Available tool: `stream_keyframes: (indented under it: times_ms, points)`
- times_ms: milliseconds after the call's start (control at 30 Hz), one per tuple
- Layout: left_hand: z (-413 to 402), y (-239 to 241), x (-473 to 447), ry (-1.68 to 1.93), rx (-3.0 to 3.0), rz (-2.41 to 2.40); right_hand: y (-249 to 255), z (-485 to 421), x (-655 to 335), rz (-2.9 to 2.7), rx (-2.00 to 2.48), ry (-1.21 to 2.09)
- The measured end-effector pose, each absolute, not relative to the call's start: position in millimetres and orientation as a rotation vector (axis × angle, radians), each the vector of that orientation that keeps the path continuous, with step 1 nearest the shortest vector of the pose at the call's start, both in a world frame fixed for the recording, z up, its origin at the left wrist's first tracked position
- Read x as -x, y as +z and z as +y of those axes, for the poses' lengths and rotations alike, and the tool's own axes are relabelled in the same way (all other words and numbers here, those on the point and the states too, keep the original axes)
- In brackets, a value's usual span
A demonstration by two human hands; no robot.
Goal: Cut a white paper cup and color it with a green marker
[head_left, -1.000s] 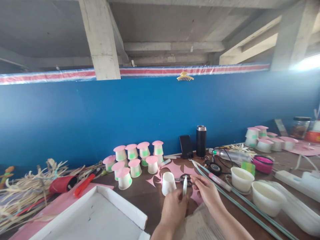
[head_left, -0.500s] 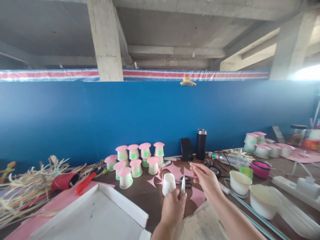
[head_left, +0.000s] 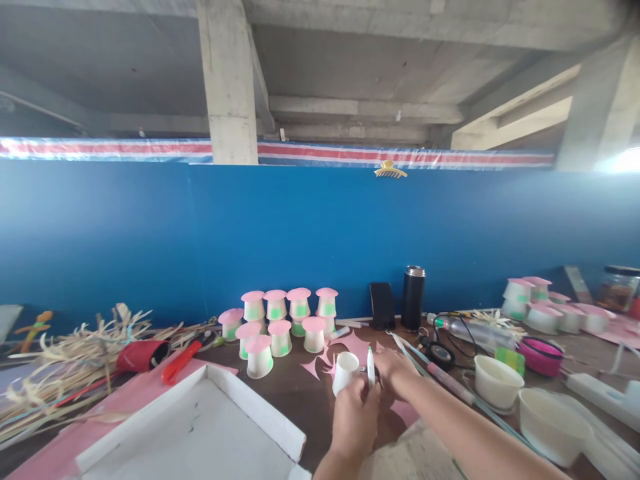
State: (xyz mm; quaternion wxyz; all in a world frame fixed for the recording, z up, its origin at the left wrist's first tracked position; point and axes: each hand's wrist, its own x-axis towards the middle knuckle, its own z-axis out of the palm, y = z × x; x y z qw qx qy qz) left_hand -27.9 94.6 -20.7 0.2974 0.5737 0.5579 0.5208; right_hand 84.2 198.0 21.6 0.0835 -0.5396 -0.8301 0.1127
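Note:
My left hand (head_left: pixel 354 421) is closed round a thin white pen-like tube with a green tip (head_left: pixel 371 365), held upright. My right hand (head_left: pixel 399 372) lies just to its right, low over the brown table (head_left: pixel 295 393), with curled fingers on or near dark scissors; what it grips is hidden. A plain white paper cup (head_left: pixel 345 371) stands upside down just left of the tube. Pink paper scraps (head_left: pixel 356 345) lie behind the hands.
Several upturned cups with pink tops (head_left: pixel 280 320) stand in a group at the back. A white cardboard tray (head_left: pixel 200 433) lies at the front left, straw and a red cutter (head_left: pixel 181 361) beyond it. White bowls (head_left: pixel 497 380), a black flask (head_left: pixel 415 298) and a phone (head_left: pixel 383 304) sit to the right.
My right hand rose away from the tube half a second ago, then came back down beside it onto the table. The camera has drifted, so things sit a little further right.

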Motion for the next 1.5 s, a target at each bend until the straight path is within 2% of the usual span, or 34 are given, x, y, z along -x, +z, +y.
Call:
stream_keyframes:
  times_ms: [367, 733, 1033, 1100, 1167, 1300, 1500]
  points:
    - [93.6, -17.7, 26.7, 1.303, -1.471, 1.45, 27.4, 208.2, -73.8, -2.707, 1.757, 0.148]
    - [88.3, -6.9, 27.6, 1.312, -1.371, 1.357, 46.0, 193.6, -108.7, -2.512, 1.645, 0.315]
    - [100.2, -16.2, 29.7, 1.4, -1.215, 1.017, 41.5, 170.0, -142.0, -1.896, 1.361, 0.754]
    - [99.6, -16.3, 30.8, 1.39, -1.223, 0.997, 38.7, 159.1, -134.4, -1.356, 1.144, 1.157]
    - [97.6, -14.9, 31.9, 1.391, -1.234, 1.015, 33.7, 149.2, -124.9, -1.114, 0.937, 1.365]
    - [94.6, -12.7, 32.8, 1.405, -1.244, 1.1, 15.3, 141.4, -113.4, -1.066, 0.829, 1.506]
    - [94.2, -13.0, 27.8, 1.426, -1.369, 1.062, -8.4, 147.6, -120.5, -1.11, 0.911, 1.535]
